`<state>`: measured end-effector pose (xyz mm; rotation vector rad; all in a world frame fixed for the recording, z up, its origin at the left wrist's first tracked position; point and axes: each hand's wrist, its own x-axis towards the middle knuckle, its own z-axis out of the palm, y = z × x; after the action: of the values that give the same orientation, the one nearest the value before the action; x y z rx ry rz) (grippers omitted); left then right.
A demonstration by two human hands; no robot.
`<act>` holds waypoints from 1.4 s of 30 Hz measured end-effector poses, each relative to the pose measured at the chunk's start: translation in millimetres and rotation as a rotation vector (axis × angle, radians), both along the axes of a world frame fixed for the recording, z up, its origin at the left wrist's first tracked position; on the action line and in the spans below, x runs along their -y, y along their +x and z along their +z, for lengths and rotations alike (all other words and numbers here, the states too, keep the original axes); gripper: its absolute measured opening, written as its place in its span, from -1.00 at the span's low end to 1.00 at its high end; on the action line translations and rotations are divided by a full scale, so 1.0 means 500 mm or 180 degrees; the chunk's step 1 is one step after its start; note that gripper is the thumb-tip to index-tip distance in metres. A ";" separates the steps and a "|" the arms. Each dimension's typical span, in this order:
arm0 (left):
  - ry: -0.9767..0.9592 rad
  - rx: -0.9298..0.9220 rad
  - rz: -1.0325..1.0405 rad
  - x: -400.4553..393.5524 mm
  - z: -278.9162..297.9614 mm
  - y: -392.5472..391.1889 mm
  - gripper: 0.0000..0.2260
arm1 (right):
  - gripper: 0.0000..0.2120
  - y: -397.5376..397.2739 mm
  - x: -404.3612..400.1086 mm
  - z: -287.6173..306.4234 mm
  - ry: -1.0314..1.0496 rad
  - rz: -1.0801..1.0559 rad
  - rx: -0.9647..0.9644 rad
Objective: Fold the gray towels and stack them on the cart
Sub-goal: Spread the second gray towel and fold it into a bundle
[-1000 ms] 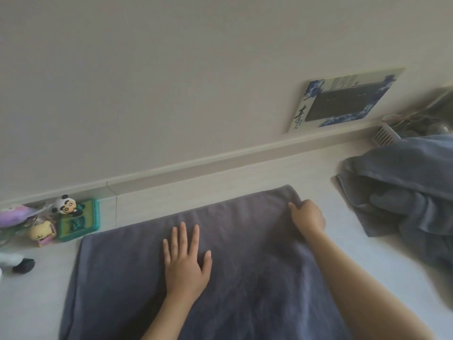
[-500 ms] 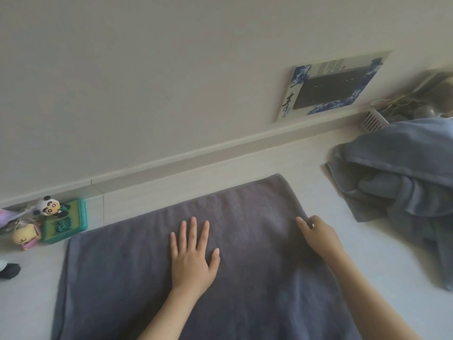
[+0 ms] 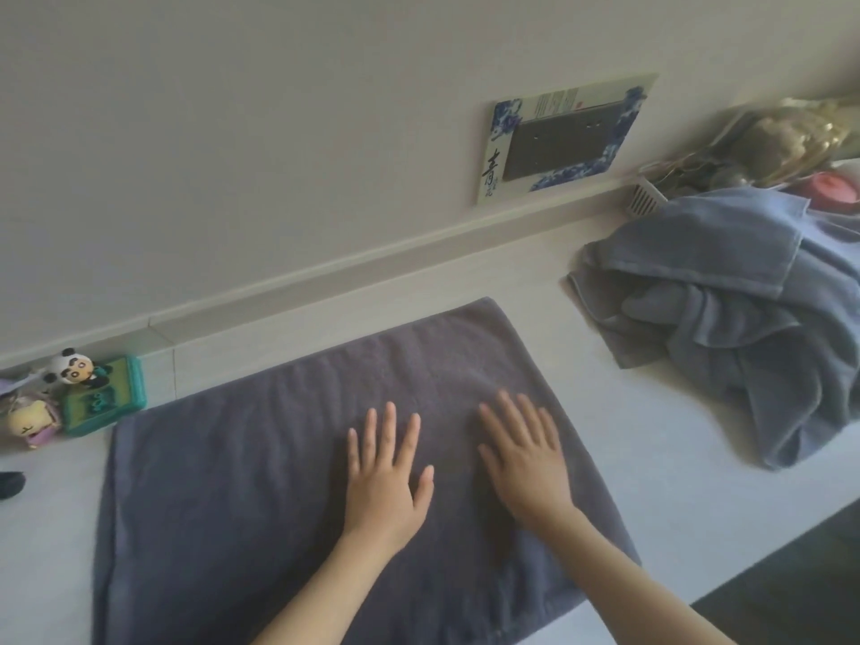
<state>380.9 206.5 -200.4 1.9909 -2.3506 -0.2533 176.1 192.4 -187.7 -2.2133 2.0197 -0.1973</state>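
Right hand now flat beside left, towel on white counter.

The flat towel is dark gray; the heap to its right runs bluer — a slate gray. The desk is off-white. The card has blue-and-white swirls round a dark panel. A black-and-white panda sits on a teal box.

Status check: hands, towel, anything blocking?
Left hand and right hand both flat, open, pressing the dark gray towel. Towel spread on the white surface, not folded further. Unfolded towel heap to the right, apart. Nothing blocking.
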 end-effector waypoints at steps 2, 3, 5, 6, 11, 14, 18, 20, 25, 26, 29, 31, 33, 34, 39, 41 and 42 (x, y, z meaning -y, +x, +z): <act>0.0069 0.0060 -0.0089 -0.045 -0.005 0.004 -0.40 | -0.48 -0.010 -0.041 -0.011 0.0337 0.0032 -0.0065; 0.0096 0.0116 -0.0024 -0.058 -0.009 0.016 -0.40 | -0.45 -0.026 -0.048 -0.011 0.0408 -0.0183 -0.0069; 0.0128 0.0189 0.0180 -0.077 -0.014 0.048 -0.42 | -0.36 -0.060 -0.050 -0.009 0.0568 -0.0654 -0.0108; 0.0160 0.0215 0.0278 -0.084 -0.013 0.063 -0.43 | -0.34 -0.073 -0.050 -0.007 0.0661 -0.0804 -0.0127; 0.0426 0.0022 0.0689 -0.121 0.010 0.083 -0.39 | -0.36 -0.014 -0.083 0.009 0.0584 -0.0546 -0.0204; 0.0414 0.0030 0.0568 -0.176 0.007 0.103 -0.41 | -0.40 0.029 -0.143 0.001 0.0595 -0.0224 -0.0237; 0.0477 0.0136 0.0687 -0.232 0.002 0.175 -0.38 | -0.30 -0.003 -0.173 -0.010 0.0647 -0.0606 -0.0296; 0.0539 0.0133 0.0816 -0.244 0.006 0.195 -0.36 | -0.32 0.003 -0.170 -0.002 0.0766 -0.0755 -0.0349; 0.0564 0.0011 0.0959 -0.285 0.010 0.207 -0.40 | -0.35 0.099 -0.223 0.002 0.0687 -0.0366 -0.0236; 0.0607 0.0023 0.0962 -0.300 0.009 0.216 -0.40 | -0.33 0.113 -0.241 -0.004 0.0664 -0.0237 -0.0244; 0.0646 0.0057 0.1030 -0.328 0.005 0.258 -0.35 | -0.32 0.118 -0.262 -0.014 0.0754 -0.0198 -0.0228; 0.0577 0.0054 0.1199 -0.338 0.003 0.290 -0.34 | -0.31 0.114 -0.255 -0.009 0.0773 -0.0166 -0.0294; 0.0628 0.0001 0.1402 -0.344 0.003 0.314 -0.38 | -0.37 0.115 -0.234 -0.002 0.0838 -0.0170 -0.0371; 0.0652 -0.0044 0.1437 -0.344 0.004 0.318 -0.38 | -0.42 0.114 -0.222 0.002 0.0938 -0.0230 -0.0441; 0.0961 -0.0078 0.1426 -0.324 0.035 0.264 -0.22 | -0.53 0.184 -0.195 0.049 0.0655 -0.0159 -0.0457; 0.1080 0.0026 0.1411 -0.306 0.049 0.240 -0.33 | -0.46 0.229 -0.230 0.048 0.0648 0.0426 -0.0260; 0.1098 0.0064 0.1366 -0.301 0.053 0.230 -0.35 | -0.38 0.235 -0.250 0.033 0.0678 0.0748 -0.0284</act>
<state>495.8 356.9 -174.0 2.5950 -1.9200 -0.6490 293.5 317.2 -171.4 -2.3304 1.7078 0.1377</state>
